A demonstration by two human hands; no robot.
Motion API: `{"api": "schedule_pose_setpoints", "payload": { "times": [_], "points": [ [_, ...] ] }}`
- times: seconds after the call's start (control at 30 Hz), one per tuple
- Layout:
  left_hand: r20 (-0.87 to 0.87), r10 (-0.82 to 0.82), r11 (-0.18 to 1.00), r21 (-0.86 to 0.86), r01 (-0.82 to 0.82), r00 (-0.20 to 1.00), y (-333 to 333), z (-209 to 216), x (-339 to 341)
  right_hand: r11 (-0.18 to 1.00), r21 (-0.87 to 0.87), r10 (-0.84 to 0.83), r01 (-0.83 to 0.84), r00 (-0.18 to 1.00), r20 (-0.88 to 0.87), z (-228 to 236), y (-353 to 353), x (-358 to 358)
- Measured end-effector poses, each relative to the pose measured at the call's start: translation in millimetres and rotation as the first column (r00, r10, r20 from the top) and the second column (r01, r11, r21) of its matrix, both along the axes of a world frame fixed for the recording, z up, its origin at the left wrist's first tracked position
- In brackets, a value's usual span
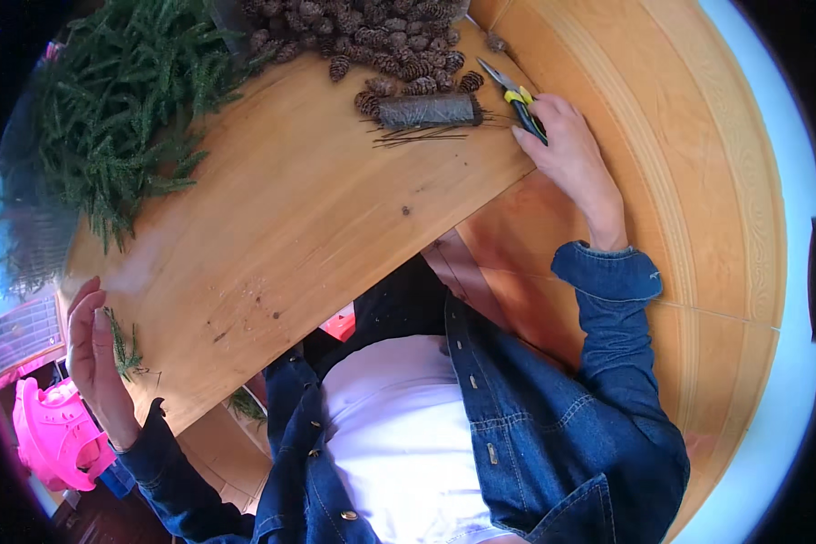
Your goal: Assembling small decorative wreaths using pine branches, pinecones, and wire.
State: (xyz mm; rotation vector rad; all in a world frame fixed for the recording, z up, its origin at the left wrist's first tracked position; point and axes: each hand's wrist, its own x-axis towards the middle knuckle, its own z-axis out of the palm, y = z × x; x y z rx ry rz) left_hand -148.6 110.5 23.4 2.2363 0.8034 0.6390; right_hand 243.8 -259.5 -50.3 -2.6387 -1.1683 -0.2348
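Note:
At the far right of the table, my right hand [567,150] has its thumb and fingers closed about the black and yellow handles of a pair of pliers [522,111]. The pliers' pointed metal jaws face away from me, to the upper left. Beside them lies a grey wrapped bundle [429,111], with thin dark wires [422,137] in front of it. Over at the table's left edge, my left hand [91,340] is raised, palm inward, fingers extended and holding nothing. A small green sprig [123,344] lies next to it.
A heap of brown pine cones [381,36] covers the far side of the wooden table [335,208]. Green pine-like branches [136,100] are piled at the far left. A bright pink plastic item [59,435] stands beyond the left edge. Tan panelling [698,163] borders the right.

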Motion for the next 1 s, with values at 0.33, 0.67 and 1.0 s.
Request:
{"api": "schedule_pose_setpoints", "payload": {
  "times": [0.33,0.67,1.0],
  "points": [
    [-0.06,-0.118,0.99,-0.084,0.113,0.991,-27.2,-3.4,29.6,0.973,0.198,0.109,-0.121,0.992,0.069,4.6,32.8,47.3],
    [-0.102,-0.346,0.938,-0.03,0.345,0.933,-94.7,-12.8,52.9,0.993,-0.096,0.091,-0.072,0.974,0.208,-16.7,79.4,111.5],
    [0.08,-0.301,0.793,-0.533,0.296,0.95,-143.5,-40.6,75.4,0.841,0.476,0.47,-0.257,0.783,-0.407,53.3,81.0,-65.5]
  ]
}}
